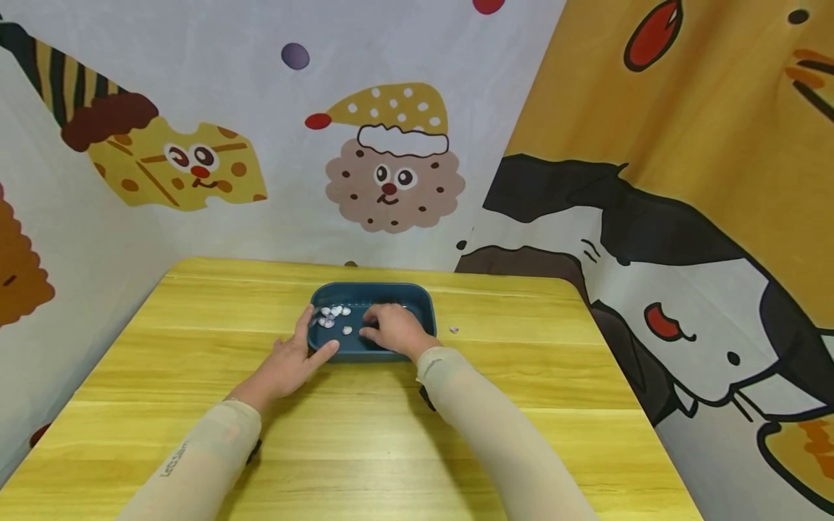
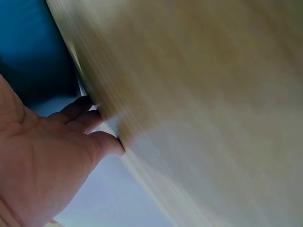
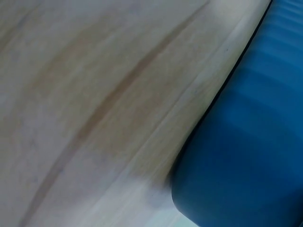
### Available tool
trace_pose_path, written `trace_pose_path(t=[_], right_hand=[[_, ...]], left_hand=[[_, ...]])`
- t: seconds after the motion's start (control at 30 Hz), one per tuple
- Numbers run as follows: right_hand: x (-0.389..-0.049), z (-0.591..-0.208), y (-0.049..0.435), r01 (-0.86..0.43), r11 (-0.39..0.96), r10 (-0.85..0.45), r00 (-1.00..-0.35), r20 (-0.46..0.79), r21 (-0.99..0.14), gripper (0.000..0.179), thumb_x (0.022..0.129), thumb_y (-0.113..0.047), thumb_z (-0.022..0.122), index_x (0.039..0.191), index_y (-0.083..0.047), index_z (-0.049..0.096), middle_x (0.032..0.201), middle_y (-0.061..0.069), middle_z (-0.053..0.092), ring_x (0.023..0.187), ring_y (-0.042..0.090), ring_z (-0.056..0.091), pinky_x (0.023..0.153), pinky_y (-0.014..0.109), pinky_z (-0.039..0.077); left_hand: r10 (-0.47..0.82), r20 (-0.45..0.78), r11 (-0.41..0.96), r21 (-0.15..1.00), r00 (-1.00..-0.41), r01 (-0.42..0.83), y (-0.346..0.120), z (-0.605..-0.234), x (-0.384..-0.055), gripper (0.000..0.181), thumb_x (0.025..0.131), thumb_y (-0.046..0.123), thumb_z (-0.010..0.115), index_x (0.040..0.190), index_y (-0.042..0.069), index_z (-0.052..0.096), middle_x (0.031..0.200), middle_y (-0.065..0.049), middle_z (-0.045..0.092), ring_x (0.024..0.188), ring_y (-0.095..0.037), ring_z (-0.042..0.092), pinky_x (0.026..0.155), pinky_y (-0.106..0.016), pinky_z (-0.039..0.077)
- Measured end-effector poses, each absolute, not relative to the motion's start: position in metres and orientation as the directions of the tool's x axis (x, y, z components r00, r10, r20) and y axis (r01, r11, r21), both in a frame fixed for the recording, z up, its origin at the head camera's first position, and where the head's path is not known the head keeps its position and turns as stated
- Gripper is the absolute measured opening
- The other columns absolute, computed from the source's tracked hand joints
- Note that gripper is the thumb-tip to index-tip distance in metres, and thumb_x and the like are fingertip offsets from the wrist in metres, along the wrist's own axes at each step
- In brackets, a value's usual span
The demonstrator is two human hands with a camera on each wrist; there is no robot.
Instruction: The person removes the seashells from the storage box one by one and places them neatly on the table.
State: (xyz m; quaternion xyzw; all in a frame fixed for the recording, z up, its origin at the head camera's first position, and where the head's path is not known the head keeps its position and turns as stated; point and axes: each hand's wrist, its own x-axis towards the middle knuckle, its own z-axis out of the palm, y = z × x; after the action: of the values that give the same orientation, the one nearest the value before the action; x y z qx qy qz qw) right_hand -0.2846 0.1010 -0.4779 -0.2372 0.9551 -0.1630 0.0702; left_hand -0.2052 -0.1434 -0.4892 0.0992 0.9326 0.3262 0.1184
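A dark blue rectangular tray [image 1: 365, 357] sits on the table, with several small whitish shell-like pieces [image 1: 327, 322] gathered in its left part. One more piece [image 1: 347, 330] lies apart from them, nearer the middle. My left hand [image 1: 289, 365] is at the tray's front left corner, thumb and fingers spread along its outside. In the left wrist view, the same hand [image 2: 47, 151] is beside the blue tray wall [image 2: 33, 52]. My right hand [image 1: 396, 329] reaches into the tray's right half with bent fingers; what lies under them is hidden. The right wrist view shows only the tray's side [image 3: 236, 156] and wood.
A small pale purple piece [image 1: 454, 330] lies on the wooden table [image 1: 339, 449], to the right of the tray. A cartoon-printed cloth [image 1: 397, 43] hangs behind the table and along its sides.
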Motion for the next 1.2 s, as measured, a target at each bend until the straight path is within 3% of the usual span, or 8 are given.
trace_pose_path(t=[0.33, 0.7, 0.9, 1.2], right_hand=[[-0.280, -0.478, 0.101, -0.429, 0.840, -0.469, -0.882, -0.048, -0.332, 0.027, 0.101, -0.028, 0.078, 0.126, -0.019, 0.076, 0.113, -0.003, 0.078, 0.104, 0.012, 0.072, 0.095, 0.032, 0.060], [-0.277, -0.477, 0.102, -0.414, 0.842, -0.474, -0.874, -0.108, -0.345, 0.025, 0.104, -0.020, 0.072, 0.129, -0.018, 0.076, 0.115, -0.002, 0.080, 0.107, 0.013, 0.074, 0.102, 0.033, 0.059], [-0.277, -0.477, 0.099, -0.426, 0.842, -0.484, -0.867, -0.116, -0.330, 0.027, 0.104, -0.029, 0.073, 0.128, -0.018, 0.077, 0.117, 0.000, 0.080, 0.107, 0.013, 0.075, 0.098, 0.032, 0.060], [-0.280, -0.475, 0.079, -0.453, 0.829, -0.525, -0.833, -0.176, -0.328, 0.044, 0.102, -0.044, 0.074, 0.136, -0.016, 0.073, 0.119, -0.001, 0.078, 0.103, 0.012, 0.073, 0.091, 0.030, 0.061]], left_hand=[[0.265, -0.150, 0.753, 0.649, -0.952, 0.108, -0.142, -0.487, -0.202, 0.103, 0.108, 0.072, 0.038, 0.170, 0.013, -0.021, 0.172, -0.036, 0.020, 0.153, -0.060, 0.034, 0.126, -0.079, 0.004], [0.264, -0.160, 0.755, 0.648, -0.951, 0.100, -0.141, -0.487, -0.201, 0.102, 0.107, 0.073, 0.037, 0.171, 0.015, -0.018, 0.175, -0.032, 0.015, 0.150, -0.061, 0.038, 0.125, -0.080, 0.002], [0.263, -0.162, 0.754, 0.649, -0.951, 0.098, -0.142, -0.487, -0.200, 0.102, 0.107, 0.073, 0.036, 0.171, 0.015, -0.019, 0.173, -0.034, 0.019, 0.151, -0.061, 0.037, 0.126, -0.080, 0.002], [0.267, -0.173, 0.753, 0.651, -0.948, 0.093, -0.141, -0.487, -0.202, 0.102, 0.107, 0.074, 0.035, 0.170, 0.015, -0.020, 0.174, -0.032, 0.017, 0.154, -0.057, 0.034, 0.125, -0.081, 0.001]])
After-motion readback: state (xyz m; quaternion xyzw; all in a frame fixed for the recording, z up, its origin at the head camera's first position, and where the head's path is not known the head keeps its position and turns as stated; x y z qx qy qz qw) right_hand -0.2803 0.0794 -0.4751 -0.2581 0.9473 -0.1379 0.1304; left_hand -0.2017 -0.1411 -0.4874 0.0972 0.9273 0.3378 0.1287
